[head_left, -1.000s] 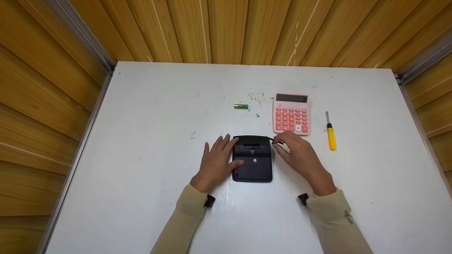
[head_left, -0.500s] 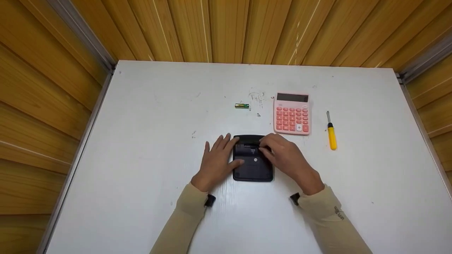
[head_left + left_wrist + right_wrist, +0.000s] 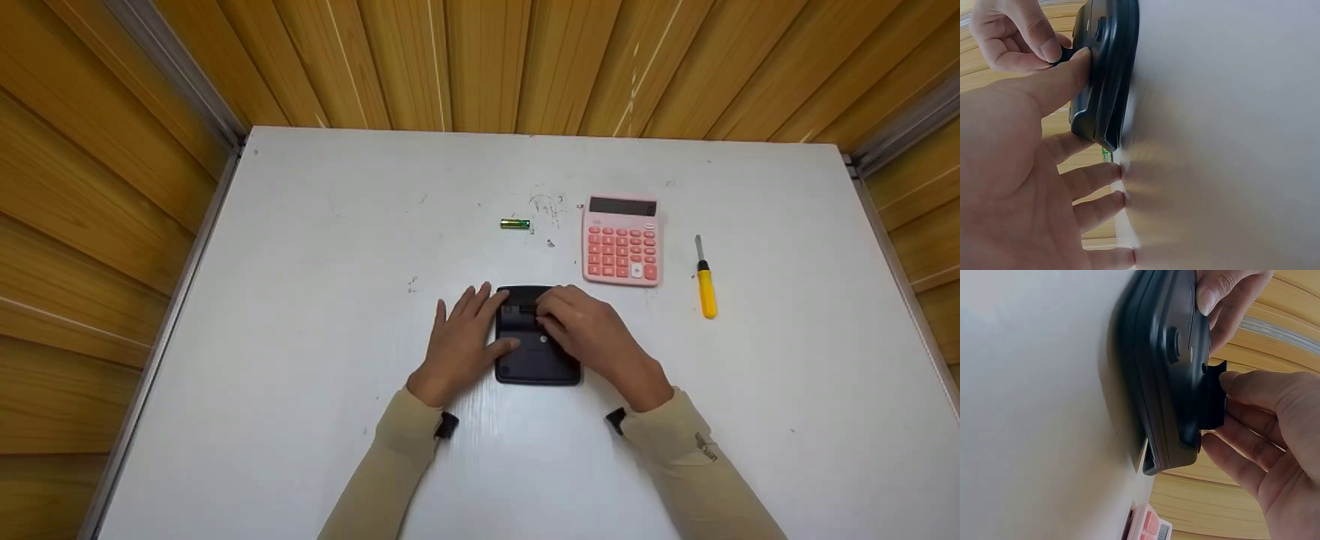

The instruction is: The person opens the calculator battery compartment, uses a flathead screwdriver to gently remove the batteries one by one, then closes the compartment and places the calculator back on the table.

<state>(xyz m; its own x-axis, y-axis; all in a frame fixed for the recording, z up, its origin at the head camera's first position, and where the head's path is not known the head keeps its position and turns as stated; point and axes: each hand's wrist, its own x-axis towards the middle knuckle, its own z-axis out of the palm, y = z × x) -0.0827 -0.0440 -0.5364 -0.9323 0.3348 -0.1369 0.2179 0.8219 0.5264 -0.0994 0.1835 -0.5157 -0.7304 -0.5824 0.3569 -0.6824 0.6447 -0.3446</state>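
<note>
A black calculator (image 3: 536, 367) lies face down on the table, its back up. My left hand (image 3: 463, 345) rests along its left side, thumb on the back and index finger at the top corner, the other fingers spread on the table. With thumb and fingertips, my right hand (image 3: 592, 326) pinches a small black battery cover (image 3: 1215, 396), which stands up from the calculator's back near the battery compartment. In the head view my right fingers hide most of that cover. Whether it touches the compartment edge I cannot tell.
A green and gold battery (image 3: 515, 223) lies beyond the calculator. Behind and to the right is a pink calculator (image 3: 622, 259), face up. Further right lies a screwdriver (image 3: 706, 289) with a yellow handle. Wood-patterned panels (image 3: 480, 67) border the white table (image 3: 337, 300).
My right hand has moved left with the battery cover, from beside the calculator's top right corner to over the compartment. The left hand has stayed in place.
</note>
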